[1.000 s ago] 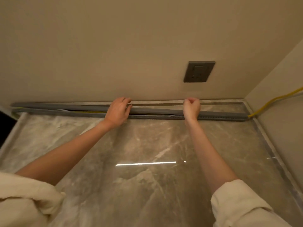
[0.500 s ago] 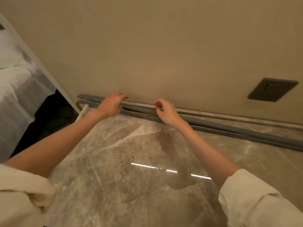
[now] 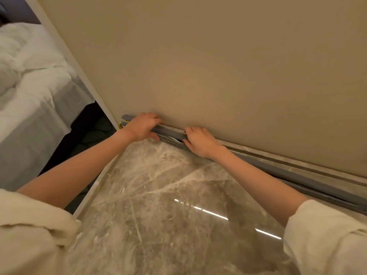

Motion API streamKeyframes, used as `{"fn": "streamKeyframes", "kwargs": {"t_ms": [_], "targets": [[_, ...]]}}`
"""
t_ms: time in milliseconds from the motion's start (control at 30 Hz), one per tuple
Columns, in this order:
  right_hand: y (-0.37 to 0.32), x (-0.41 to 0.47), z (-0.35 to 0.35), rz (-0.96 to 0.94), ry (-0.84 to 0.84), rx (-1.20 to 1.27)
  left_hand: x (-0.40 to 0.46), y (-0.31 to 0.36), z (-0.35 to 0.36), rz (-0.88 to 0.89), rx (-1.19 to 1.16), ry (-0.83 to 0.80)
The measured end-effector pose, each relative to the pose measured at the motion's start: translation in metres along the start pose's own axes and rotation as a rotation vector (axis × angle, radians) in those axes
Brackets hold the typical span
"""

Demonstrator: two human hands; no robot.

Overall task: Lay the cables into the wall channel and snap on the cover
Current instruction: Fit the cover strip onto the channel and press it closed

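- At the bottom corners, two cream sleeves (image 3: 29, 231) are pushed up past the elbows, bare forearms reaching forward over a glossy marble tabletop (image 3: 158, 225) that carries a bright streak of reflected light.
- Past the left edge of the tabletop, a dark gap drops away, and beyond it stands a bed (image 3: 29, 92) with rumpled white linen.
- At the far edge of the tabletop, a grey channel (image 3: 172, 141) runs along the foot of the wall (image 3: 218, 66), from the wall's left end out to the right edge of the view.
- A grey cover (image 3: 170, 132) lies on top of the channel; between the hands it sits slightly raised, with a dark gap under it where a little white and yellow shows.
- The left hand (image 3: 142, 127) is at the left end of the cover, fingers curled over its top against the wall and thumb underneath at the channel's front: a closed grip on the cover.
- The right hand (image 3: 199, 141) is just to the right, palm down, fingers bent over the cover's top and thumb at the channel's front edge, pinching the two together.
- A loop of yellow cable (image 3: 120, 125) sticks out at the channel's left end, just beside the left wrist.
- To the right of the right hand, the cover sits flush on the channel.
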State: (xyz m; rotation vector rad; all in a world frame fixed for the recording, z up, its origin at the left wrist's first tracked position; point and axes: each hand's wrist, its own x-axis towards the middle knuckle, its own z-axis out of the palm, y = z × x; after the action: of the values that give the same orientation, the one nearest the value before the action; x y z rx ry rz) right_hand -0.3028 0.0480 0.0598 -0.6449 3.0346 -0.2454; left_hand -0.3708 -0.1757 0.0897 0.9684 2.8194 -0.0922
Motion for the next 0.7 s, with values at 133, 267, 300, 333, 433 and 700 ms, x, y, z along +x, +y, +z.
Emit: {"fn": "streamKeyframes", "kwargs": {"t_ms": [133, 267, 300, 333, 433, 700], "targets": [[0.009, -0.001, 0.014, -0.01, 0.0, 0.005, 0.005, -0.008, 0.004, 0.006, 0.048, -0.001], [0.012, 0.002, 0.021, -0.005, 0.0, 0.065, 0.009, -0.019, 0.0, -0.052, 0.076, -0.06], [0.012, 0.002, 0.021, -0.007, 0.002, 0.057, 0.01, -0.022, 0.0, -0.057, 0.065, -0.077], [0.011, 0.003, 0.022, -0.006, 0.005, 0.047, 0.011, -0.024, -0.001, -0.062, 0.045, -0.098], [0.011, 0.001, 0.025, 0.003, 0.03, 0.029, 0.012, -0.027, -0.006, -0.083, -0.006, -0.142], [0.009, -0.003, 0.029, -0.013, 0.031, 0.039, 0.001, -0.027, 0.003, -0.079, -0.061, -0.04]]}}
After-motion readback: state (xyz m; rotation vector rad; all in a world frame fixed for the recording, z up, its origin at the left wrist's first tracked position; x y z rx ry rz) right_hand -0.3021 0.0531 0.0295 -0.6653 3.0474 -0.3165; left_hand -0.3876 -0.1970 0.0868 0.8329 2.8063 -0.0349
